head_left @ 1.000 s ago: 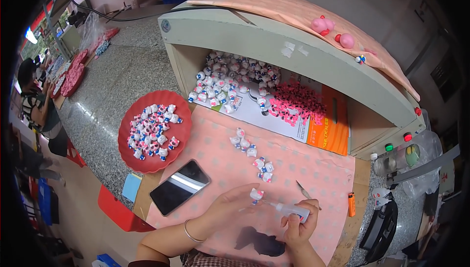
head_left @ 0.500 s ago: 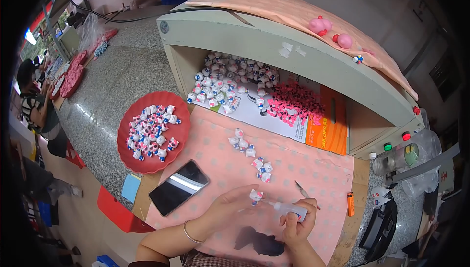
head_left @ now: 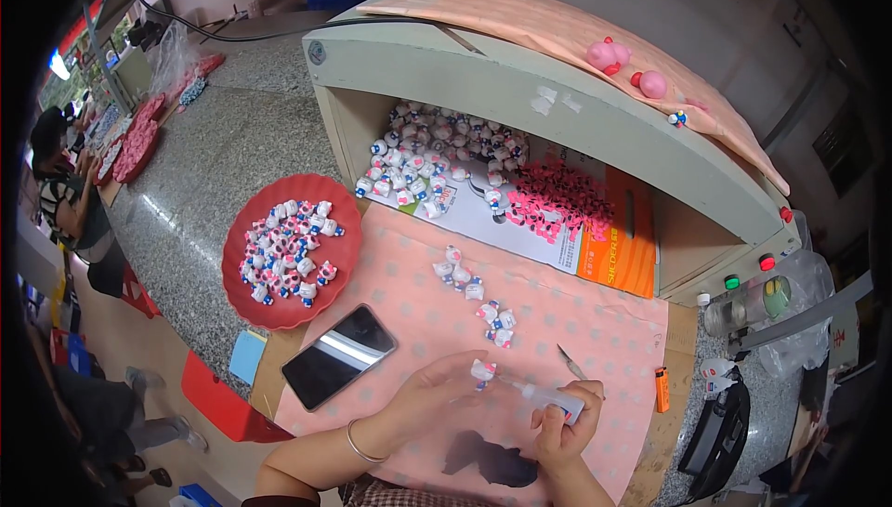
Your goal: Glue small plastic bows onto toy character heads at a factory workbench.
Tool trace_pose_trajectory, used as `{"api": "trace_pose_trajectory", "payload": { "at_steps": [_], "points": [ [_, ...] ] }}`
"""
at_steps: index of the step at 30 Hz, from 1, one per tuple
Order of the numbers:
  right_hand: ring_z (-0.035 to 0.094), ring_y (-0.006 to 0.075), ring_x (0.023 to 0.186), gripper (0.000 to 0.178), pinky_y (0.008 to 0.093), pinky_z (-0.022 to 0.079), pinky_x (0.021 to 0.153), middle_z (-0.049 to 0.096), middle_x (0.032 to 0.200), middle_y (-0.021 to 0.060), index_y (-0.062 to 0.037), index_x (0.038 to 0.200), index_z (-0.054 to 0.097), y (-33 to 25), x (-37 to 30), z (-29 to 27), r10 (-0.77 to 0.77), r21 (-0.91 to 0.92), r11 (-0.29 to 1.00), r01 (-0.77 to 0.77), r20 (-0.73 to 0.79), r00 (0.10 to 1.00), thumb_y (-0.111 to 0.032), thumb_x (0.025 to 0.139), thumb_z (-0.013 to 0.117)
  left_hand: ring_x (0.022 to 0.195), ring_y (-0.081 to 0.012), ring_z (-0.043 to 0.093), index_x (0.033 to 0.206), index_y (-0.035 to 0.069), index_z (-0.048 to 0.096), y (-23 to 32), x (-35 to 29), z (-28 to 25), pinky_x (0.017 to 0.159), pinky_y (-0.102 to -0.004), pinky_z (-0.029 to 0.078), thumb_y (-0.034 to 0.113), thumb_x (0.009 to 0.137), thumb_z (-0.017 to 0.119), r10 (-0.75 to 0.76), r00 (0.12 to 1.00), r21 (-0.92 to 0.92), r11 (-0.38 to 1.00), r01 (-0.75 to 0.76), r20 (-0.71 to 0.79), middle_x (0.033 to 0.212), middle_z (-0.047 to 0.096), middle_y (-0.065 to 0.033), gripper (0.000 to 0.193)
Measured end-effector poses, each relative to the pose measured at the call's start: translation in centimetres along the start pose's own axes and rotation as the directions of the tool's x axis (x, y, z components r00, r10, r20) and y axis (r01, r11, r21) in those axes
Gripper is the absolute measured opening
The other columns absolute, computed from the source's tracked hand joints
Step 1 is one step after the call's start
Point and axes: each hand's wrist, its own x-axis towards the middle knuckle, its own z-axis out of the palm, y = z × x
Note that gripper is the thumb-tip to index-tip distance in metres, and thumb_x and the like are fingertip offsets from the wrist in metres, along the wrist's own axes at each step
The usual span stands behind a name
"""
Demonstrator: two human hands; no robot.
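Note:
My left hand pinches a small white, pink and blue figurine between its fingers. Around a small clear squeeze bottle of glue my right hand is closed, and the bottle's thin nozzle points left at the figurine. Whether the tip touches it I cannot tell. Beyond my hands, several similar figurines lie in a loose line on the pink spotted cloth. Tweezers rest just past my right hand, and a dark cloth piece lies between my forearms.
A red scalloped dish of figurines stands left, near a black phone. A grey open-fronted cabinet shelters piled figurines and pink pieces. On the right are an orange lighter and a black case. Another person sits far left.
My hands hold nearly the same pose; the figurine and bottle have shifted only very slightly. In the lower left background, a walking person's legs have moved right.

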Motion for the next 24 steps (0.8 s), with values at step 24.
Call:
{"api": "trace_pose_trajectory", "payload": {
  "at_steps": [24],
  "points": [
    [0.042,0.0207,0.068,0.017,0.0292,0.037,0.061,0.043,0.077,0.0113,-0.0003,0.084,0.046,-0.8,-0.3,0.6,0.147,0.127,0.983,-0.136,-0.078,0.986,-0.003,0.068,0.052,0.093,-0.0092,0.052,0.119,0.008,0.047,-0.2,0.1,0.2,0.076,-0.0242,0.046,0.002,0.083,0.05,0.089,0.996,0.127,0.988,-0.087,-0.006,0.108,0.054,-0.0024,0.036]
  ]
}}
